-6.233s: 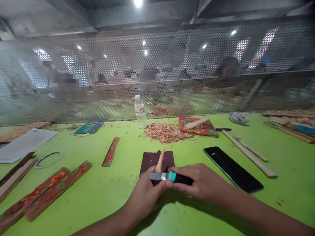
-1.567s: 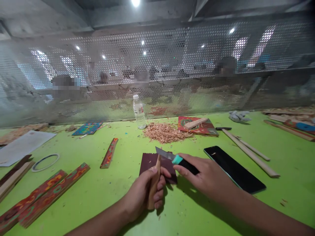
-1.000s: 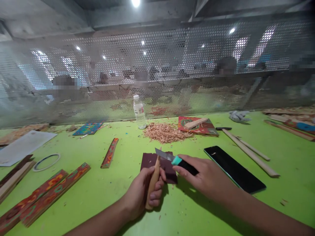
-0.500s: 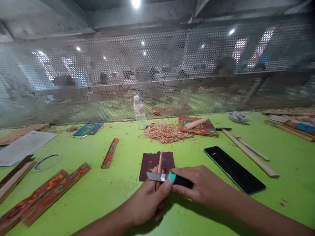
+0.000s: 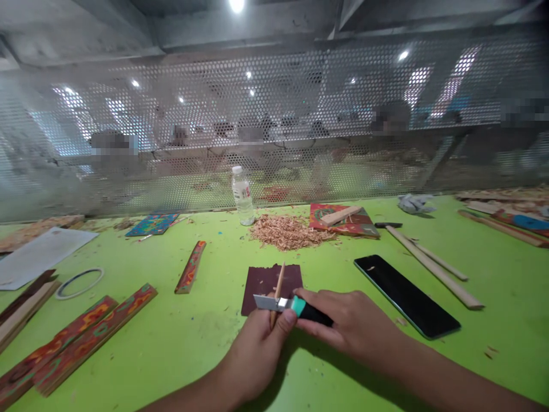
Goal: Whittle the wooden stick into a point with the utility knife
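Observation:
In the head view, my left hand (image 5: 256, 349) is closed round a slim, pointed wooden stick (image 5: 280, 279), whose tip points away from me. My right hand (image 5: 343, 317) grips the black and teal handle of a carving knife (image 5: 309, 311). The knife's flat metal blade lies across the stick, just above my left fingers. My left thumb presses near where the blade meets the handle. Beyond both hands, a dark brown sheet (image 5: 253, 286) that looks like sandpaper lies on the green table (image 5: 206, 337), with a few shavings on it. The stick's lower end is hidden in my left hand.
Behind the sheet is a heap of wood shavings (image 5: 287, 232) beside a clear bottle (image 5: 243, 197). A black phone (image 5: 405, 294) and wooden sticks (image 5: 437, 269) lie to the right. Painted strips (image 5: 98, 332) and a tape ring (image 5: 80, 283) lie left. A perforated metal screen (image 5: 283, 114) closes the back.
The blade has moved slightly up the stick, toward its tip. The stick leans a little more to the right. Both hands keep their holds.

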A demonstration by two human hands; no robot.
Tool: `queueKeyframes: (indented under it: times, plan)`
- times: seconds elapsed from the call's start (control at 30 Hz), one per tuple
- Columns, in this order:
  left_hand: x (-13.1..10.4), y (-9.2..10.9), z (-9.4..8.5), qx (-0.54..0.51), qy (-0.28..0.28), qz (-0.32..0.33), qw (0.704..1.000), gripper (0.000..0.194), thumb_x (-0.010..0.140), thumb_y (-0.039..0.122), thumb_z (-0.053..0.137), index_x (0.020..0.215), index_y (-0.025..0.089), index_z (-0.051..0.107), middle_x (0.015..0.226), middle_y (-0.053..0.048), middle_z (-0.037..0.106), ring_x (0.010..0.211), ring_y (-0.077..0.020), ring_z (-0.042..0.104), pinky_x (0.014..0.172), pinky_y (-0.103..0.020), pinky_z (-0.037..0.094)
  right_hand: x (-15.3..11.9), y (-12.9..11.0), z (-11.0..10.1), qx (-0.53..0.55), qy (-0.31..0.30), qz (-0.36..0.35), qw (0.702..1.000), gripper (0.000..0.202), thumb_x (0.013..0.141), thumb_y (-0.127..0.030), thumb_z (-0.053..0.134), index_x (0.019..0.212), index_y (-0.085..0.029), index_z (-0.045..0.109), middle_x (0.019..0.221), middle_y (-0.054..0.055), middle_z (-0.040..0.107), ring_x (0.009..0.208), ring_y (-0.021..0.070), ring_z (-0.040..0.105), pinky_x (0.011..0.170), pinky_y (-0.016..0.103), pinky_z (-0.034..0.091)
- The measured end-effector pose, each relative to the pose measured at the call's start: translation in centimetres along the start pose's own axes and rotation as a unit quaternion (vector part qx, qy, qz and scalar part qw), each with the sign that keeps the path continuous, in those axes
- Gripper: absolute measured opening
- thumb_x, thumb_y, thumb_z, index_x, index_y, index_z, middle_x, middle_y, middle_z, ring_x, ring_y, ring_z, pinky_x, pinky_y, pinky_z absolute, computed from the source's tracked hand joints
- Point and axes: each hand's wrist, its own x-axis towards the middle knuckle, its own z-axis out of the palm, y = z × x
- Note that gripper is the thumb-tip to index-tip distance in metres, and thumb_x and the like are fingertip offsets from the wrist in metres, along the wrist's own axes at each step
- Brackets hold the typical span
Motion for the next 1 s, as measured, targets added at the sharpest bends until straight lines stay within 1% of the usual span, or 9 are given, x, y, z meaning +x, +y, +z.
queueKeyframes:
  times: [0.13, 0.27, 0.37, 0.47, 0.6, 0.7, 0.8, 0.87, 1.0]
  plan:
    - [0.0, 0.0, 0.2, 0.012, 0.007, -0.006, 1.0, 0.05, 0.1, 0.068, 0.056, 0.084, 0.021, 0.062, 0.062, 0.005, 0.044, 0.066, -0.0171, 0.043, 0.06, -0.027, 0.032, -0.1, -0.3, 0.2, -0.026, 0.026, 0.0, 0.999, 0.062, 0.113, -0.061, 0.033, 0.134, -0.015, 0.069, 0.094, 0.011, 0.084, 0.072, 0.0265, 0.08, 0.058, 0.035, 0.055]
    - [0.2, 0.7, 0.2, -0.003, 0.004, 0.0, 1.0, 0.051, 0.1, 0.069, 0.055, 0.09, 0.02, 0.064, 0.066, 0.004, 0.049, 0.063, -0.0153, 0.041, 0.058, -0.027, 0.032, 0.1, -0.3, 0.0, -0.048, 0.07, 0.002, 0.996, 0.066, 0.114, -0.062, 0.028, 0.13, -0.014, 0.071, 0.081, 0.008, 0.08, 0.062, 0.0263, 0.077, 0.051, 0.036, 0.051]
    - [0.3, 1.2, 0.0, -0.056, -0.024, -0.016, 0.998, 0.049, 0.096, 0.069, 0.062, 0.093, 0.02, 0.063, 0.068, 0.004, 0.052, 0.057, -0.0117, 0.038, 0.053, -0.025, 0.029, 0.3, -0.1, -0.5, -0.024, 0.102, 0.02, 0.994, 0.065, 0.113, -0.063, 0.032, 0.131, -0.013, 0.071, 0.087, 0.011, 0.082, 0.069, 0.0272, 0.079, 0.058, 0.037, 0.056]
    - [0.4, 1.5, -0.3, -0.116, -0.064, -0.081, 0.988, 0.051, 0.089, 0.072, 0.07, 0.094, 0.024, 0.055, 0.054, 0.011, 0.041, 0.043, -0.0082, 0.027, 0.043, -0.023, 0.023, 0.5, 0.2, -1.0, 0.007, 0.119, 0.04, 0.992, 0.063, 0.112, -0.064, 0.037, 0.132, -0.014, 0.07, 0.101, 0.014, 0.084, 0.082, 0.0292, 0.082, 0.068, 0.038, 0.061]
    - [0.7, 1.7, -0.8, -0.153, -0.109, -0.132, 0.973, 0.057, 0.084, 0.079, 0.07, 0.096, 0.027, 0.049, 0.049, 0.016, 0.032, 0.037, -0.0067, 0.016, 0.034, -0.02, 0.015, 0.6, 0.5, -0.7, 0.023, 0.104, 0.045, 0.993, 0.064, 0.111, -0.065, 0.037, 0.131, -0.014, 0.071, 0.112, 0.016, 0.084, 0.093, 0.0322, 0.083, 0.078, 0.042, 0.064]
    - [0.9, 1.8, -1.1, -0.169, -0.131, -0.154, 0.965, 0.061, 0.08, 0.082, 0.071, 0.094, 0.028, 0.048, 0.05, 0.017, 0.028, 0.038, -0.0055, 0.012, 0.033, -0.018, 0.015, 0.6, 0.7, -0.4, 0.035, 0.086, 0.04, 0.995, 0.063, 0.111, -0.065, 0.039, 0.13, -0.014, 0.071, 0.113, 0.016, 0.084, 0.092, 0.0327, 0.083, 0.077, 0.042, 0.064]
    - [1.1, 1.7, -1.3, -0.167, -0.135, -0.159, 0.964, 0.065, 0.075, 0.085, 0.073, 0.087, 0.028, 0.043, 0.049, 0.017, 0.028, 0.037, -0.005, 0.014, 0.032, -0.016, 0.018, 0.5, 0.8, -0.2, 0.046, 0.063, 0.025, 0.997, 0.058, 0.111, -0.062, 0.045, 0.131, -0.015, 0.071, 0.112, 0.015, 0.084, 0.09, 0.0327, 0.083, 0.073, 0.042, 0.064]
    - [1.0, 1.6, -1.3, -0.156, -0.132, -0.155, 0.967, 0.068, 0.072, 0.086, 0.075, 0.083, 0.028, 0.042, 0.047, 0.017, 0.03, 0.037, -0.0049, 0.017, 0.032, -0.016, 0.021, 0.4, 0.6, -0.2, 0.057, 0.039, 0.006, 0.998, 0.049, 0.11, -0.056, 0.051, 0.129, -0.017, 0.072, 0.111, 0.013, 0.084, 0.088, 0.0306, 0.083, 0.072, 0.04, 0.064]
    - [0.8, 1.3, -1.2, -0.119, -0.121, -0.142, 0.975, 0.068, 0.068, 0.086, 0.079, 0.082, 0.025, 0.05, 0.043, 0.015, 0.035, 0.035, -0.0055, 0.023, 0.032, -0.017, 0.023, 0.3, 0.4, -0.2, 0.07, -0.008, -0.027, 0.997, 0.033, 0.105, -0.046, 0.064, 0.124, -0.02, 0.074, 0.1, 0.005, 0.085, 0.079, 0.0244, 0.082, 0.066, 0.032, 0.062]
